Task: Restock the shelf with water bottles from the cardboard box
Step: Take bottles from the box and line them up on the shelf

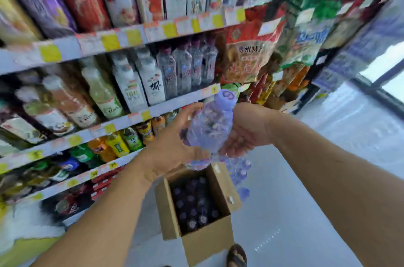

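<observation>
Left hand [172, 148] and right hand [244, 131] both grip one bottle [209, 126], cap up and tilted, held above the open box [207, 245] of bottles on the floor [306, 201], beside the stocked shelf [91, 46].

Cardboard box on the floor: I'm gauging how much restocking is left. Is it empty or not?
Not empty. The cardboard box stands open, and rows of purple-capped bottles show inside it.
</observation>
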Motion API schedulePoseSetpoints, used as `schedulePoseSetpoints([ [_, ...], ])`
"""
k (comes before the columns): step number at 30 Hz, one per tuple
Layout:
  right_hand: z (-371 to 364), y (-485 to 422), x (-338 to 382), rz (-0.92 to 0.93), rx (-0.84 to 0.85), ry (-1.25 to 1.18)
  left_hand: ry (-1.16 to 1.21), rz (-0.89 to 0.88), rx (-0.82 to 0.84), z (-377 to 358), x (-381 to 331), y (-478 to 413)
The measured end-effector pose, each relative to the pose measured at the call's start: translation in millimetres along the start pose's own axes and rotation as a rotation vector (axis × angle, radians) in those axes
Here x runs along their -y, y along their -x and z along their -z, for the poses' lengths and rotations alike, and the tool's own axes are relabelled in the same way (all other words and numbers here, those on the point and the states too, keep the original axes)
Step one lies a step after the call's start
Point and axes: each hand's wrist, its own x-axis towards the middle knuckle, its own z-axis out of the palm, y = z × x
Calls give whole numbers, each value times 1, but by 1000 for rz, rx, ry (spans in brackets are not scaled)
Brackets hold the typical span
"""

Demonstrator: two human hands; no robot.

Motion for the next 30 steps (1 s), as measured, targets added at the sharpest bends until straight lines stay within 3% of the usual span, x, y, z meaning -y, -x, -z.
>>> schedulePoseSetpoints([
  [3, 5, 31, 22, 181, -112, -118, 147, -12, -15, 18, -60, -1],
  [7, 17, 63, 48, 575, -208, -310, 238, -126, 9, 31, -135, -8],
  [13, 48, 111, 98, 910, -218, -214, 304, -276, -106, 31, -220, -31],
  [20, 76, 139, 148, 1096, -197, -139, 271, -396, -296, 15, -281, -59],
  [27, 68, 145, 208, 1105, -291, -89, 162, -411, -452, 33, -332, -73],
  [30, 61, 142, 232, 1136, -485, -11, 148, -431, -538, 54, -344, -84],
])
